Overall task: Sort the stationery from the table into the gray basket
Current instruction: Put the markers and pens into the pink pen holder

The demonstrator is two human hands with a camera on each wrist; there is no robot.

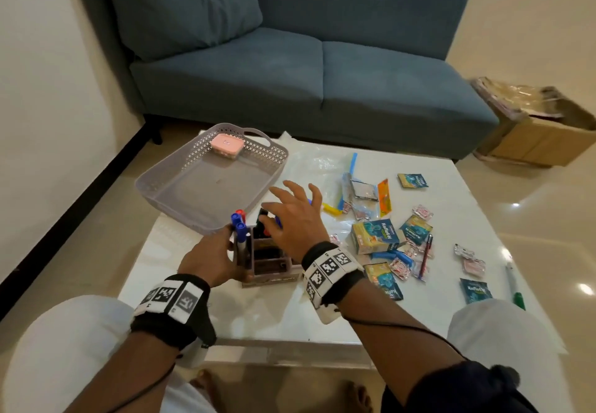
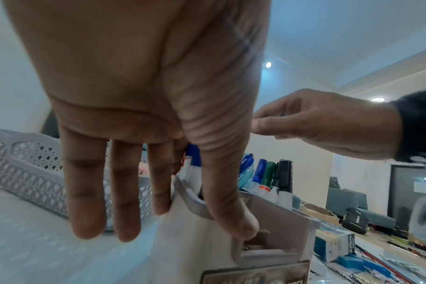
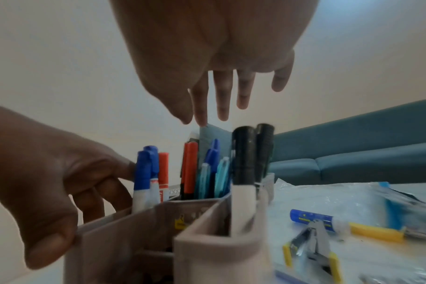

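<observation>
At the centre of the head frame I have a white bench [image 1: 435, 187] on a glossy tiled floor [image 1: 548, 212], with a blue sofa [image 1: 322, 67] behind it across the top and a pale wall [image 1: 48, 90] down the left edge. A cardboard box [image 1: 541, 135] sits on the floor at the right edge, beside the sofa's end.

The basket [image 1: 180, 183] stands on the bench's upper left corner, with a pink case [image 1: 226, 144] in its far end. Just below it, lower centre, is a pen holder [image 1: 267, 264] stuffed with upright markers [image 3: 243, 153].

My left hand [image 1: 209, 261] grips the holder's left wall, thumb over the rim and fingers down the outside, as the left wrist view shows. My right hand [image 1: 296, 219] hovers above the markers with fingers spread and straight, holding nothing.

To the right, the bench is strewn with sachets [image 1: 412, 180], a small carton [image 1: 374, 235], a glue stick [image 3: 314, 217], a stapler [image 3: 314, 242] and a green pen [image 1: 516, 290], over a sheet of clear plastic [image 1: 316, 158].
</observation>
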